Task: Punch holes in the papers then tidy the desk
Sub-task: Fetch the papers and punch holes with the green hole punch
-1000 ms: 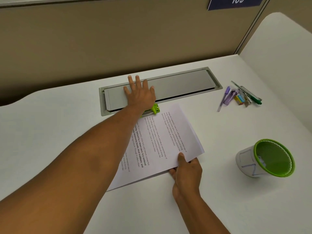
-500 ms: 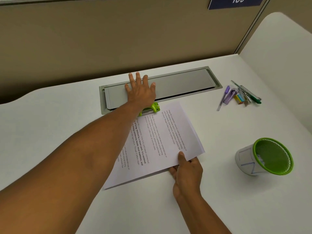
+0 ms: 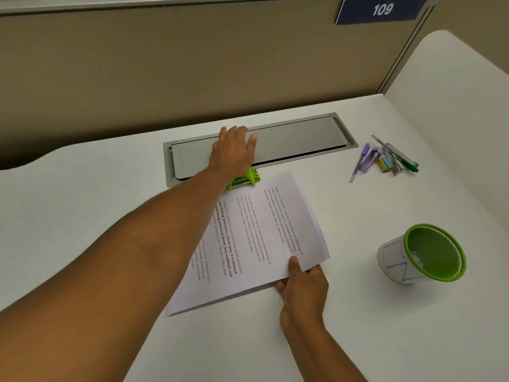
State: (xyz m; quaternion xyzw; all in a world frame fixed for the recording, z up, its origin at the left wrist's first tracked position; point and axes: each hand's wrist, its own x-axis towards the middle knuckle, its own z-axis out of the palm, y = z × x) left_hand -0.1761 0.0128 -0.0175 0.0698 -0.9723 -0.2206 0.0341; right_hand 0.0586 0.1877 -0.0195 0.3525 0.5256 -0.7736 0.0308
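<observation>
Left hand (image 3: 234, 153) flat, fingers straight, pressing green punch (image 3: 243, 180) at papers' (image 3: 256, 238) far edge. Right hand (image 3: 303, 285) pinches papers' near corner, thumb on top.

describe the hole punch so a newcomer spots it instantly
Find the long grey hatch set into the white desk near the partition. At its front edge, under the left hand, sits the hole punch, touching the top edge of the papers. It is small and lime green; the other green thing is a mesh cup.
</observation>
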